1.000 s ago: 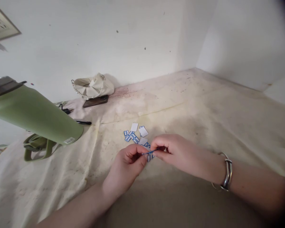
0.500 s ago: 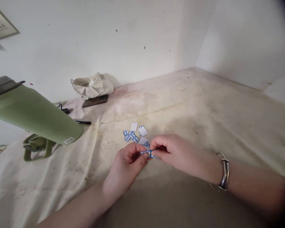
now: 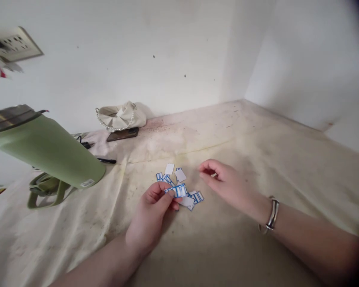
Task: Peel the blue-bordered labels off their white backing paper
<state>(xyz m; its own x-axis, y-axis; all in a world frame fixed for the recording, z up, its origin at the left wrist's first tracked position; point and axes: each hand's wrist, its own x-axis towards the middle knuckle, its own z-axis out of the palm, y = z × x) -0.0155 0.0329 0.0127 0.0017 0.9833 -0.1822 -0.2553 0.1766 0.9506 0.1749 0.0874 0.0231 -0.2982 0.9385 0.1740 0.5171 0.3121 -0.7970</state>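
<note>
My left hand (image 3: 149, 209) is closed, thumb and fingers pinching a small strip of blue-and-white labels (image 3: 180, 190). Below and beyond that strip, a loose pile of similar blue-edged pieces (image 3: 197, 196) lies on the cloth. Some pieces show a plain white side, such as one white card (image 3: 169, 169) at the back of the pile. My right hand (image 3: 223, 179) hovers to the right of the pile, its fingers loosely curled and a little apart. Nothing shows between them. A silver bangle (image 3: 272, 213) circles the right wrist.
A green tumbler (image 3: 56, 149) stands at the left, with a green strap-like item (image 3: 48, 189) beside it. Further back are a black pen (image 3: 107, 161), a phone (image 3: 122, 134) and a cream pearl-strapped bag (image 3: 119, 115) by the wall. A creased pale cloth (image 3: 86, 223) covers the table.
My right hand has let go of the label strip and moved right, away from my left hand. The left hand still holds the strip. The view has tilted slightly upward.
</note>
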